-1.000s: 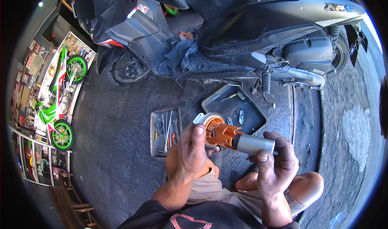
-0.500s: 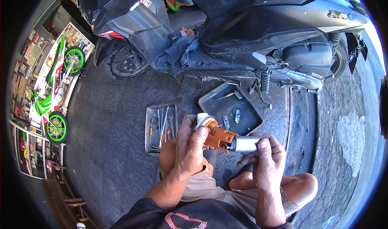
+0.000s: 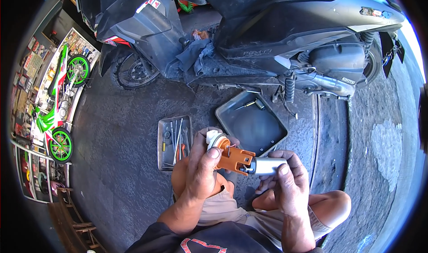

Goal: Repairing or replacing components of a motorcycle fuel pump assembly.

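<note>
My left hand [image 3: 201, 170] is closed round the orange plastic fuel pump housing [image 3: 236, 158], near its round end with a whitish flange [image 3: 216, 140]. In my right hand [image 3: 290, 184], thumb on top and fingers beneath, is the silver pump cylinder [image 3: 266, 166]. The cylinder's left end meets the open right end of the housing, and a small dark fitting [image 3: 246, 167] shows between the prongs there. How deep the cylinder sits inside is hidden. Both parts are held roughly level above my lap.
A tool tray [image 3: 161, 137] with wrenches and screwdrivers lies left of my hands. Beyond them, a larger dark tray [image 3: 227, 105] holds a screwdriver [image 3: 246, 105] and small parts. A dark scooter [image 3: 276, 34] stands across the far side; a green motorcycle [image 3: 60, 105] is at left.
Both hands and the pump parts have shifted slightly left and down in view. The cylinder remains against the housing. Two small grey shapes in the larger tray no longer show.
</note>
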{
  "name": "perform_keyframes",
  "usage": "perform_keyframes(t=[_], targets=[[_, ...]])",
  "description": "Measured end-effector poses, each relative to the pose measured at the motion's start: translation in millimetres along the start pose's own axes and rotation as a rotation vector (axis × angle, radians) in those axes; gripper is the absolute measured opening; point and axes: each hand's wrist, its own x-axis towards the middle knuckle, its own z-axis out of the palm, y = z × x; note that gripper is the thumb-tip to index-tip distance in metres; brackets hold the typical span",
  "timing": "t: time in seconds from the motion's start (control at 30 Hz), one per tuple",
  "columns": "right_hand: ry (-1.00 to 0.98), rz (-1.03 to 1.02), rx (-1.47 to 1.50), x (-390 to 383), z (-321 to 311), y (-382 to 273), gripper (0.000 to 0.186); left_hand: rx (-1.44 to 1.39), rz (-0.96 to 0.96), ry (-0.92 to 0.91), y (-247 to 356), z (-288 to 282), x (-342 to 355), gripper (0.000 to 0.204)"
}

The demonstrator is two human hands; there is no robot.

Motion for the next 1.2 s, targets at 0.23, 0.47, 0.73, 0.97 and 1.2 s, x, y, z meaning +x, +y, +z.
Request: perform_keyframes(t=[0.23,0.47,0.73,0.97,1.2], targets=[[0.044,-0.061,-0.089,-13,9,-9,0.041,0.033,-0.027,0.021,-5,-4,0,0.058],[0.051,-0.183,-0.309,-23,17,-14,0.045,-0.003,0.023,0.004,-7,-1,1,0.064],[-0.079,-0.349,-0.546,-22,6,1,0.042,0.08,0.283,-0.089,-9,0,-2,0.075],[0.021,-0.315,-0.416,-29,3,6,0.045,0.028,0.309,-0.059,-9,6,-10,0.082],[-0.017,-0.393,-0.614,-29,-6,-7,0.051,0.07,0.343,-0.098,-9,5,-10,0.085]])
